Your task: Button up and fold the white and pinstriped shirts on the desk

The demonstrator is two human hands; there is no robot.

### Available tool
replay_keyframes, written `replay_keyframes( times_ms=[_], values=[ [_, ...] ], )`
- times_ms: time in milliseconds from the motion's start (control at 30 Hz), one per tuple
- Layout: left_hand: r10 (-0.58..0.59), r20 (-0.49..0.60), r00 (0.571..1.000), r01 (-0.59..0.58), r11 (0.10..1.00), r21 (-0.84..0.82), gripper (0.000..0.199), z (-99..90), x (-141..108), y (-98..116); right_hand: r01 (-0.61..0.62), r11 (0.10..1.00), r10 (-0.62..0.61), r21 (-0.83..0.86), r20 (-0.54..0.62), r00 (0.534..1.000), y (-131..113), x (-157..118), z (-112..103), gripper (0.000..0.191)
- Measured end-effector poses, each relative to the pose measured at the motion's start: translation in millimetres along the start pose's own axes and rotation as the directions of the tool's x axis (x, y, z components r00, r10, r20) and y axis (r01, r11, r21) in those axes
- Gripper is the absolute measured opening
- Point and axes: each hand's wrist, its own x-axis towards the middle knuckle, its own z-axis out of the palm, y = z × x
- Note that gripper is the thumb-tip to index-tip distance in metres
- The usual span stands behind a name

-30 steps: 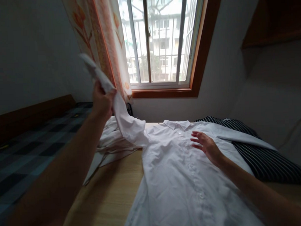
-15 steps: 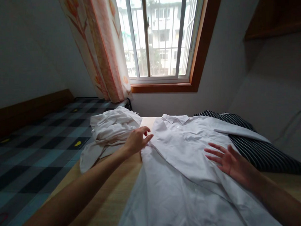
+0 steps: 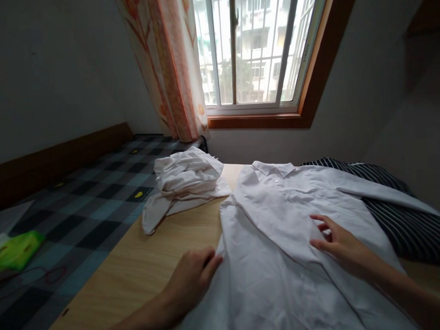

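A white long-sleeved shirt (image 3: 269,250) lies spread out, its collar toward the window and one sleeve folded diagonally across its front. At the shirt's left edge, my left hand (image 3: 193,274) is closed, thumb against the curled fingers, gripping the fabric there. My right hand (image 3: 338,245) is over the right part of the shirt front. Its fingers are bent with a gap between thumb and forefinger, and nothing shows in it. The other sleeve stretches right across a black-and-white striped cloth item (image 3: 417,232).
A crumpled white garment (image 3: 189,175) sits left of the shirt on the wooden board (image 3: 137,269). Beyond the board's left edge is a checked bedcover (image 3: 99,212) with a green packet (image 3: 19,251). A curtain (image 3: 176,65) hangs beside the window (image 3: 259,53).
My left hand has come down toward me along the shirt's left edge and closed on it. My right hand has turned and curled its fingers. The view has shifted left.
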Motion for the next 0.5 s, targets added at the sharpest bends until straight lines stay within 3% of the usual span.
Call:
replay_keyframes(
  times_ms=[33, 100, 133, 167, 200, 267, 333, 433, 500],
  values=[
    [-0.083, 0.0, 0.997, 0.081, 0.971, -0.225, 0.044, 1.8, -2, -1, 0.005, 1.0, -0.005, -0.027, -0.018, 1.0, 2, 1, 1, 0.072],
    [-0.23, 0.081, 0.97, 0.233, 0.777, -0.585, 0.049, 4.6, -9, -5, 0.008, 0.998, -0.01, -0.057, -0.036, 0.999, 6, 2, 2, 0.07],
    [-0.266, 0.125, 0.956, 0.28, 0.691, -0.666, 0.051, 5.3, -13, -7, 0.009, 0.998, -0.011, -0.062, -0.033, 0.999, 8, 3, 2, 0.07],
    [-0.279, 0.139, 0.95, 0.295, 0.667, -0.684, 0.05, 5.2, -18, -9, 0.008, 0.998, -0.01, -0.065, -0.028, 1.0, 10, 4, 2, 0.069],
    [-0.274, 0.116, 0.955, 0.282, 0.708, -0.647, 0.048, 4.1, -23, -12, 0.007, 0.998, -0.009, -0.068, -0.023, 1.0, 11, 4, 2, 0.069],
    [-0.195, -0.024, 0.98, 0.166, 0.887, -0.431, 0.042, -1.5, -35, -17, 0.007, 0.998, -0.009, -0.069, -0.021, 1.0, 13, 4, 2, 0.068],
    [0.065, -0.131, 0.989, -0.08, 0.99, -0.12, 0.037, -9.3, -47, -22, 0.008, 0.998, -0.01, -0.059, -0.022, 1.0, 12, 1, 2, 0.067],
    [0.465, -0.028, 0.885, -0.45, 0.868, 0.209, 0.041, -14.6, -64, -31, 0.031, 0.998, -0.032, -0.053, -0.02, 0.999, 9, -6, 2, 0.068],
    [0.52, 0.045, 0.853, -0.508, 0.808, 0.297, 0.032, -10.8, -73, -38, 0.045, 0.996, -0.048, -0.073, -0.032, 0.998, 7, -11, 2, 0.068]
  ],
)
